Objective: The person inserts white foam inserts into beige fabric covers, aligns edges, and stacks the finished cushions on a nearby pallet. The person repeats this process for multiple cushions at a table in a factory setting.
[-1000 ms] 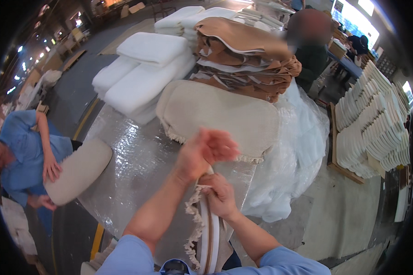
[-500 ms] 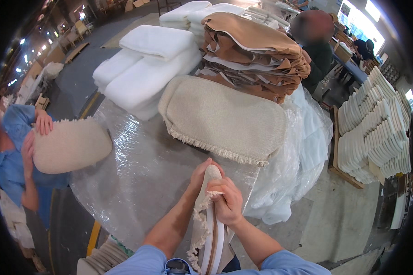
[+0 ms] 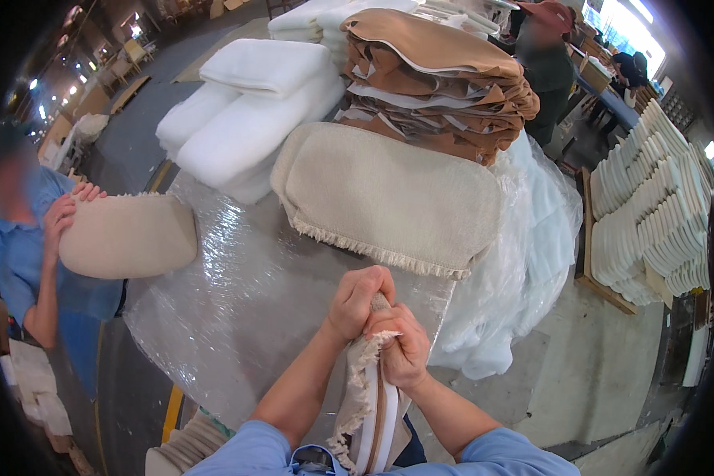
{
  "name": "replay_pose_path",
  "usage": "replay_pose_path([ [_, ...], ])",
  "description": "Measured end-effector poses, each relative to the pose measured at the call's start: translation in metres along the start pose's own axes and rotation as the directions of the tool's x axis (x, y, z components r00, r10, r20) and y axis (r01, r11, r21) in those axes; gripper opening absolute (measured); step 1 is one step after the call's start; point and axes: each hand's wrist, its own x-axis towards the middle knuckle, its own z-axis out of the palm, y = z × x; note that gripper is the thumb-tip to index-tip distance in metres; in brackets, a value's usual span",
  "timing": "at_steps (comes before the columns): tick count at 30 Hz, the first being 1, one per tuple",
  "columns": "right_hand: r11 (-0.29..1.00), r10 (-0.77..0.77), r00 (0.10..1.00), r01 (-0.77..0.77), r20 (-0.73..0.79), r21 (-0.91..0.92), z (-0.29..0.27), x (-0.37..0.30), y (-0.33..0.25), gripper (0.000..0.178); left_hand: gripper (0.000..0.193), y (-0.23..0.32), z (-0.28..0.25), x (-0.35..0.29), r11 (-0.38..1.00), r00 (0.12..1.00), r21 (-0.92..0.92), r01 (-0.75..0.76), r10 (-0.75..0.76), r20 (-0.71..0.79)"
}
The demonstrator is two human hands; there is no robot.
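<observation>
A beige cushion (image 3: 357, 401) with a frayed, fringed seam stands on edge against my body, its brown-and-white zipper strip (image 3: 379, 412) facing up. My left hand (image 3: 358, 300) is closed round the cushion's far end. Close beside it, nearer to me, my right hand (image 3: 399, 343) grips the cushion edge by the end of the zipper strip. Both hands hide the corner between them. Just beyond lies a larger beige fringed cushion (image 3: 389, 194) on the plastic-covered table (image 3: 238, 317).
White padding (image 3: 254, 135) and a tall pile of brown covers (image 3: 436, 87) stand at the back. Clear plastic wrap (image 3: 516, 262) bulges on the right, before a pallet of stacked white pads (image 3: 642, 214). At left a co-worker in blue holds another beige cushion (image 3: 131, 238).
My left hand has risen and wrapped over the cushion's far end, covering its tip. My right hand has shifted slightly nearer and right. The co-worker's cushion has moved up a little.
</observation>
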Motion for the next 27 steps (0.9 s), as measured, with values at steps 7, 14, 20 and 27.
replay_pose_path([
  [7,0.998,0.052,0.999,-0.052,-0.017,-0.042,0.006,0.003,-0.003,0.020,0.061,-0.048,-0.019,0.011,0.818,0.954,-0.515,0.256,-0.301,-0.004],
  [14,1.000,-0.009,0.999,0.008,-0.038,-0.028,0.004,0.001,0.003,0.026,0.060,-0.108,-0.015,-0.002,0.753,0.905,-0.515,0.410,-0.405,0.128],
  [20,0.999,-0.041,0.998,0.040,-0.040,-0.024,0.003,-0.004,0.000,0.022,0.069,-0.076,-0.011,-0.004,0.895,0.970,-0.375,0.243,-0.237,0.062],
  [27,0.999,0.009,0.999,-0.010,-0.038,-0.049,-0.002,-0.002,0.006,0.019,0.068,-0.017,0.007,0.001,0.991,0.995,-0.105,0.079,-0.084,-0.045],
])
